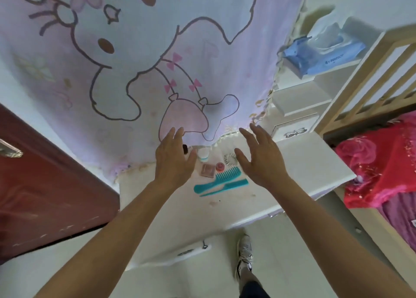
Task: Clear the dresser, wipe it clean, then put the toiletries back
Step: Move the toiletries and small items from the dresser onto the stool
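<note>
Toiletries lie in a tight cluster toward the back middle of the white dresser surface (304, 162): a small white bottle (203, 155), a brown square compact (208, 170), a pink round jar (220, 166), a coiled hair tie (230, 159), a teal wide-tooth comb (219, 180) and, just in front of it, a teal tail comb (227, 187). The left hand (174, 160) and right hand (258, 160) hover on either side of the cluster, fingers straight and spread, gripping nothing. A cartoon-printed cloth (135, 72) hangs behind, its fringed hem reaching the back edge. Bare top runs from the combs to the front edge and out to the right corner, which sits close to a bed (378, 174). A red door (45, 185) stands near the left edge.
</note>
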Motion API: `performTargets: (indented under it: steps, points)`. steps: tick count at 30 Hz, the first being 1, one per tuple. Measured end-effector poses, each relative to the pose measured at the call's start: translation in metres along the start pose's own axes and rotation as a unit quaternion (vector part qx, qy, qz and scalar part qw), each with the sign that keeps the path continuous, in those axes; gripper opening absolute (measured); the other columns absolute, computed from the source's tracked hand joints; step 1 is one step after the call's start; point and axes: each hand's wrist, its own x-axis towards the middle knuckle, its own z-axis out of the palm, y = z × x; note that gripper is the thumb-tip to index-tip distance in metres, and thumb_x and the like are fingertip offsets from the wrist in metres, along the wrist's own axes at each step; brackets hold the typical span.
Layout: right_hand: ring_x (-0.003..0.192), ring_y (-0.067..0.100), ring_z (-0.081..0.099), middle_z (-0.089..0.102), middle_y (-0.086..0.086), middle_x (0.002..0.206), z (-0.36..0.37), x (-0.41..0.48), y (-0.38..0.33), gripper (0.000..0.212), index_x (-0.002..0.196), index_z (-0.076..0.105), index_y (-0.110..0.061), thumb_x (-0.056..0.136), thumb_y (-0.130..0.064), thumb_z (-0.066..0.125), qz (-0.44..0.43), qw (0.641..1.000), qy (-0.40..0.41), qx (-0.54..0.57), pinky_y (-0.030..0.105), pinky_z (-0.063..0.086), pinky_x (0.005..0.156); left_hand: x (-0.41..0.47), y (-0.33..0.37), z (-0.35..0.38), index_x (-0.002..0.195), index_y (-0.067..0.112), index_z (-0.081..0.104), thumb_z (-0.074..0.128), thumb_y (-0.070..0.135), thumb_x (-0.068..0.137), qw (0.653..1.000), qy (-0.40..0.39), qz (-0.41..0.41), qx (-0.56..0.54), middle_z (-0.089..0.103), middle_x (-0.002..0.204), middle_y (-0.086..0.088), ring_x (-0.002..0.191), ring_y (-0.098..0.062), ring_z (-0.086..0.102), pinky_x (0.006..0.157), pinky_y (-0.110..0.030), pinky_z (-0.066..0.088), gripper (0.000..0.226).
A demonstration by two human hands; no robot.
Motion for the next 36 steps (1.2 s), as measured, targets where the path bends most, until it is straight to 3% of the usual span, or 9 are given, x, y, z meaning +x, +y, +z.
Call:
performTargets:
  steps: [9,15,20,22,26,29,36]
  points:
    - [0.119,0.021,0.055,0.054,0.001,0.138,0.082,0.145,0.021,0.046,0.143,0.044,-0.023,0.099,-0.040,0.046,-0.144,0.970,-0.188,0.048,0.034,0.050,0.089,0.078,-0.036,0.052,0.148,0.011,0.031,0.039,0.054,0.092,0.991,0.002,-0.128,0.038,0.032,0.154,-0.015,0.140,-0.034,0.033,0.110,-0.049,0.032,0.071]
    - [0.112,0.022,0.059,0.057,-0.001,0.129,0.153,0.171,0.025,0.040,0.136,0.049,-0.027,0.098,-0.040,0.044,-0.166,0.930,-0.328,0.028,0.038,0.051,0.090,0.096,-0.061,0.099,0.150,0.014,0.026,0.056,0.035,0.094,0.972,-0.047,-0.231,-0.021,0.030,0.155,-0.007,0.141,-0.027,0.031,0.111,-0.044,0.031,0.067]
    - [0.128,0.026,0.048,0.039,0.003,0.150,0.209,0.161,0.030,0.052,0.146,0.035,-0.026,0.098,-0.042,0.046,-0.151,0.912,-0.382,-0.007,0.044,0.050,0.095,0.108,-0.088,0.138,0.151,0.019,0.026,0.051,0.039,0.096,0.959,-0.072,-0.259,-0.083,0.034,0.154,-0.001,0.140,-0.021,0.031,0.109,-0.036,0.030,0.064]
    - [0.132,0.028,0.042,0.033,0.005,0.153,0.227,0.154,0.030,0.054,0.147,0.032,-0.026,0.097,-0.042,0.048,-0.137,0.913,-0.384,-0.012,0.044,0.047,0.097,0.111,-0.100,0.154,0.149,0.021,0.030,0.051,0.039,0.097,0.961,-0.067,-0.252,-0.094,0.038,0.151,0.001,0.138,-0.019,0.034,0.106,-0.033,0.032,0.060]
    - [0.123,0.027,0.050,0.052,0.006,0.135,0.249,0.138,0.028,0.050,0.134,0.042,-0.020,0.091,-0.036,0.060,-0.112,0.939,-0.323,0.018,0.040,0.044,0.096,0.112,-0.117,0.182,0.137,0.022,0.043,0.052,0.038,0.098,0.953,-0.059,-0.264,-0.137,0.055,0.133,0.000,0.117,-0.019,0.053,0.088,-0.022,0.037,0.043]
    - [0.112,0.031,0.058,0.059,0.008,0.127,0.255,0.133,0.024,0.045,0.130,0.045,-0.017,0.091,-0.032,0.063,-0.086,0.948,-0.303,0.041,0.040,0.046,0.090,0.107,-0.124,0.192,0.125,0.017,0.048,0.051,0.035,0.099,0.951,-0.066,-0.261,-0.152,0.063,0.117,-0.003,0.099,-0.022,0.061,0.078,-0.026,0.045,0.031]
    - [0.115,0.026,0.055,0.056,0.006,0.127,0.215,0.140,0.007,0.045,0.128,0.044,-0.018,0.092,-0.037,0.062,-0.077,0.961,-0.245,0.101,0.039,0.050,0.088,0.097,-0.117,0.145,0.118,0.015,0.051,0.049,0.036,0.100,0.968,-0.029,-0.207,-0.142,0.064,0.106,-0.002,0.093,-0.021,0.061,0.080,-0.035,0.051,0.028]
